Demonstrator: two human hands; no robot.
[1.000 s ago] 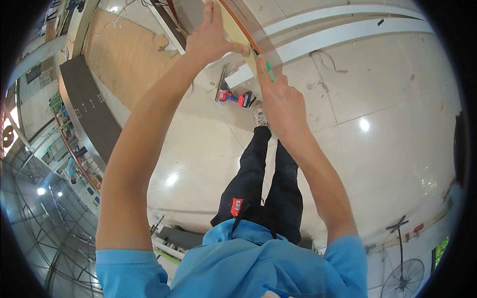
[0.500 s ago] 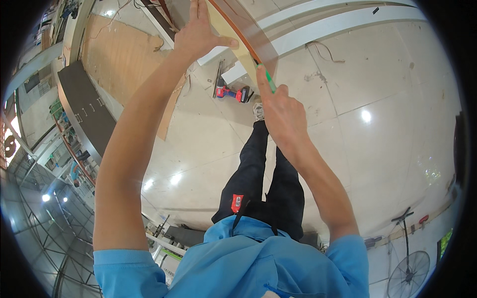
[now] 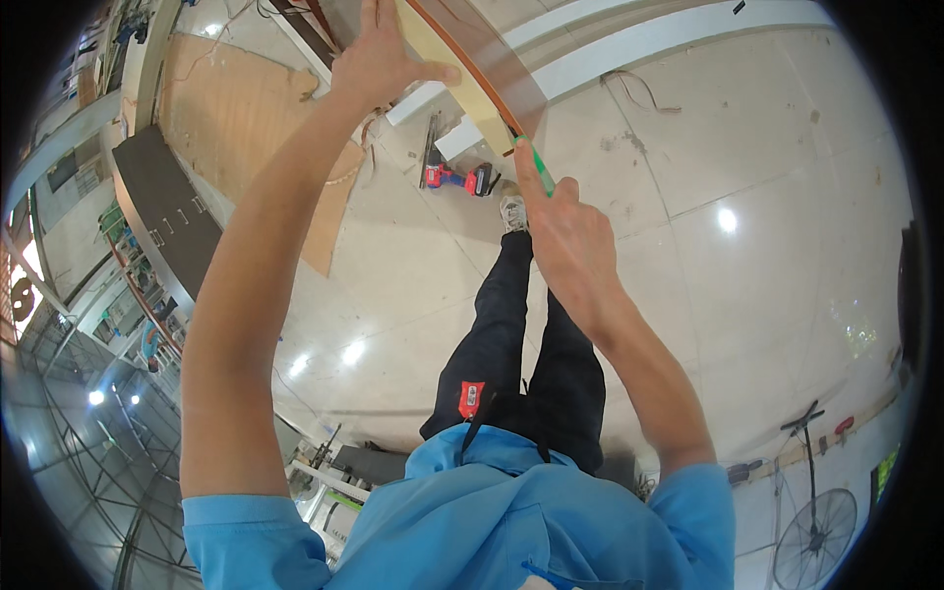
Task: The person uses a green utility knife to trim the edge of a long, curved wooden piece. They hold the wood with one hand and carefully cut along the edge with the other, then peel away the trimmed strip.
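A long panel with a pale yellow face (image 3: 447, 74) and a reddish-brown edge strip (image 3: 482, 84) runs from the top of the view toward me. My left hand (image 3: 377, 64) lies on the pale face, fingers stretched and thumb spread out to the right. At the panel's near end, my right hand (image 3: 572, 236) grips a slim green-handled tool that looks like a utility knife (image 3: 544, 177). Its index finger is extended along the tool, whose dark tip meets the brown edge strip. The rest of the handle is hidden in the palm.
A red and black cordless drill (image 3: 457, 179) lies on the tiled floor below the panel, near my shoe (image 3: 513, 211). Brown sheet board (image 3: 246, 118) and a dark drawer cabinet (image 3: 169, 211) are at left. White strips (image 3: 649, 49) lie at upper right; a fan (image 3: 814, 536) is lower right.
My right hand and the green tool have slid a little toward me along the edge strip, to the panel's near end. My left hand stays on the panel.
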